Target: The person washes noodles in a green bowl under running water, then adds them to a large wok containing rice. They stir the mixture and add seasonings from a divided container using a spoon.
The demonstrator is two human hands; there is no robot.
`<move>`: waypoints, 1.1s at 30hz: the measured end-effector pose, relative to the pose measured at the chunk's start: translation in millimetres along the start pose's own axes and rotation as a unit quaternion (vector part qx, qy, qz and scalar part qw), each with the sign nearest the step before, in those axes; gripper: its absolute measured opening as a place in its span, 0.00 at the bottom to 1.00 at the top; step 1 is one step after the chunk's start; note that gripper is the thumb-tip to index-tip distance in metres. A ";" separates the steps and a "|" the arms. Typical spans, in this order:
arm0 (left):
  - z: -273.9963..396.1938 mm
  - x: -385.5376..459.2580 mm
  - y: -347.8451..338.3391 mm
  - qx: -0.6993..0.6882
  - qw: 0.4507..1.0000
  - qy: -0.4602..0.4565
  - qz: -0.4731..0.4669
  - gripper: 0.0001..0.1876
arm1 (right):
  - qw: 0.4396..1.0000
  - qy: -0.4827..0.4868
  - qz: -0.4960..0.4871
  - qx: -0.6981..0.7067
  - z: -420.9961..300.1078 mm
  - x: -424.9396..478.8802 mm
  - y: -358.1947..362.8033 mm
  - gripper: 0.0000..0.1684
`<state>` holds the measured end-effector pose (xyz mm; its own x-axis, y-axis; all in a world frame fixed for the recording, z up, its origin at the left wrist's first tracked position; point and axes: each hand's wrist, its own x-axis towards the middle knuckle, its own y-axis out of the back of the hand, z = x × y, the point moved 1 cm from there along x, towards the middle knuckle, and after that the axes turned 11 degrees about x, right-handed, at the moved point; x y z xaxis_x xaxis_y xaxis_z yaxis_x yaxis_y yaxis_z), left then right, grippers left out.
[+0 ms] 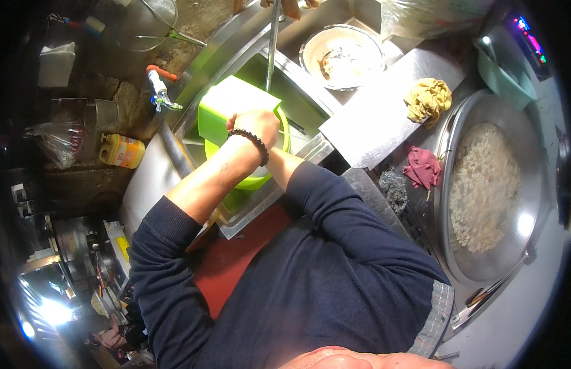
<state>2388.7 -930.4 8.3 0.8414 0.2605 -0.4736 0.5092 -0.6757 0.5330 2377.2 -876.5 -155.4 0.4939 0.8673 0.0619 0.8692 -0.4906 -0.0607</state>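
A lime-green plastic container (pixel 237 94) is tilted over a round green basin (pixel 285 127) in a metal sink (pixel 308 80). My left hand (pixel 258 125), a black bead bracelet on its wrist, is closed at the container's near edge. Crossing beneath that wrist, my right forearm (pixel 285 167) reaches toward the basin. The right hand itself is hidden behind the left. A thin metal pipe (pixel 272 46) comes down into the sink just beyond the container. What is inside the container cannot be seen.
On the right, a large wok (pixel 447 230) holds pale chopped food. A yellow cloth (pixel 427 99), a pink cloth (pixel 423 167) and steel wool (pixel 394 189) lie nearby. Beyond the sink stands an enamel bowl (pixel 308 55). A wall tap (pixel 162 98) and yellow jug (pixel 122 150) are left.
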 end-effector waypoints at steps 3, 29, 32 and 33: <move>-5.7 -8.2 -1.8 0.002 1.000 0.003 0.009 0.09 | 1.000 0.007 0.002 0.001 -2.4 1.9 -5.3 0.35; -34.2 -103.9 -176.2 -0.414 0.854 0.307 0.071 0.11 | 0.879 -0.119 -0.284 -0.364 -59.8 -2.0 -11.4 0.25; -6.2 -109.8 -215.2 -0.504 0.781 0.341 0.142 0.10 | 0.866 0.009 -0.281 -0.414 -102.4 -2.4 4.7 0.23; 7.3 -113.3 -236.6 -0.662 0.661 0.341 0.098 0.09 | 0.875 0.062 -0.279 -0.390 -146.2 -8.2 6.7 0.22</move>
<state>2171.6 -805.1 -69.3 0.5700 0.8129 -0.1195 -0.2884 0.3341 0.8973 2382.2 -899.1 -10.7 -0.0552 0.9982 -0.0241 0.7028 0.0560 0.7092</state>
